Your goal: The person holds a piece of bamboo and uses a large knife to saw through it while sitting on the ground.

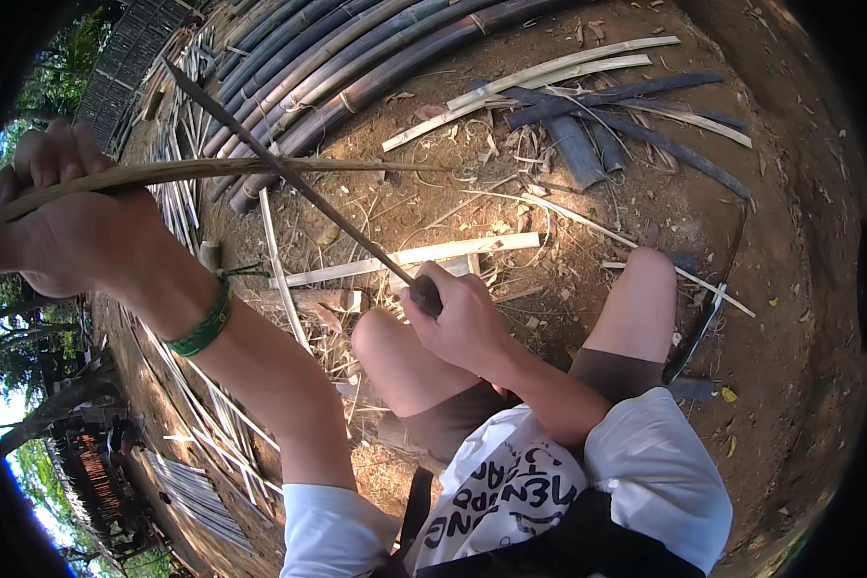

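My left hand (pixel 87 226), raised at the far left, is closed round a long bamboo strip (pixel 356 165) that tapers toward the middle of the view. A green cord bracelet (pixel 205 326) circles that wrist. In front of my knees, my right hand (pixel 464 323) grips the handle of a long knife (pixel 349 226). Its narrow dark blade slants up to the left and crosses the strip. Whether the edge touches the strip or only passes in front of it, I cannot tell. Below the blade a pale split bamboo piece (pixel 453 250) lies on the ground.
Several whole bamboo poles (pixel 385 72) lie side by side at the far side. Dark bamboo pieces (pixel 573 149) and pale slats (pixel 559 69) are piled at the far right. Thin strips (pixel 212 424) spread along the left. A slim dark curved object (pixel 700 337) lies beside my right knee.
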### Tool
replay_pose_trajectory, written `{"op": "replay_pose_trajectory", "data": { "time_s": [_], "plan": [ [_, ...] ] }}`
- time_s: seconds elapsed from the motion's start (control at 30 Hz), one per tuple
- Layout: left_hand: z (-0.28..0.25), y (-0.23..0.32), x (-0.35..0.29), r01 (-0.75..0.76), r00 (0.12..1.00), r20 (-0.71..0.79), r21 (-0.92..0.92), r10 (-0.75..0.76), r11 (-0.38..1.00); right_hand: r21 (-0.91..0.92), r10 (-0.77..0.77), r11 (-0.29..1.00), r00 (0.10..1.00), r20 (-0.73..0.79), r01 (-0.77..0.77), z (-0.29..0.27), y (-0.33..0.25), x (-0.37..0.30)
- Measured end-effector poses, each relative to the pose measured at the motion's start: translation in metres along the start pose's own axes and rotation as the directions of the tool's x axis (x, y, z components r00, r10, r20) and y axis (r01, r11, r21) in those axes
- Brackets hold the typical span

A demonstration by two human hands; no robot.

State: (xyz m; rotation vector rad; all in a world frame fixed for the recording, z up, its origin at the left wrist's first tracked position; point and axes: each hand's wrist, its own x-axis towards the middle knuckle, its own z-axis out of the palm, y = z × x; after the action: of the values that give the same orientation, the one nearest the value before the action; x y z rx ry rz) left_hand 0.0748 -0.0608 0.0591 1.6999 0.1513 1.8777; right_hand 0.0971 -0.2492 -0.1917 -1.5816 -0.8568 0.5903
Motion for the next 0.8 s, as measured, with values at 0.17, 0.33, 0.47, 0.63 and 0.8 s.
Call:
{"op": "replay_pose_trajectory", "data": {
  "time_s": [0.17, 0.33, 0.47, 0.63, 0.8],
  "plan": [
    [-0.006, 0.005, -0.008, 0.023, 0.998, -0.050, -0.058, -0.026, 0.998, -0.033, -0.113, 0.993, 0.993, 0.028, 0.114, -0.007, -0.034, -0.005],
    [-0.011, 0.014, -0.014, 0.009, 0.997, 0.084, -0.098, -0.001, 0.995, -0.024, 0.093, 0.995, 0.996, 0.015, -0.093, -0.004, -0.001, -0.002],
    [-0.039, 0.005, -0.013, 0.178, 0.957, 0.286, -0.481, -0.038, 0.858, 0.046, -0.017, 0.999, 0.994, 0.107, 0.013, -0.014, -0.046, -0.009],
    [-0.045, 0.008, -0.015, 0.242, 0.892, 0.450, -0.555, 0.042, 0.796, 0.032, 0.086, 0.996, 0.996, 0.024, -0.087, -0.007, -0.006, -0.002],
    [-0.042, 0.024, -0.034, 0.350, 0.894, 0.448, -0.655, -0.028, 0.670, 0.012, -0.060, 0.998, 0.995, 0.075, 0.060, -0.024, -0.047, -0.009]
  ]
}}
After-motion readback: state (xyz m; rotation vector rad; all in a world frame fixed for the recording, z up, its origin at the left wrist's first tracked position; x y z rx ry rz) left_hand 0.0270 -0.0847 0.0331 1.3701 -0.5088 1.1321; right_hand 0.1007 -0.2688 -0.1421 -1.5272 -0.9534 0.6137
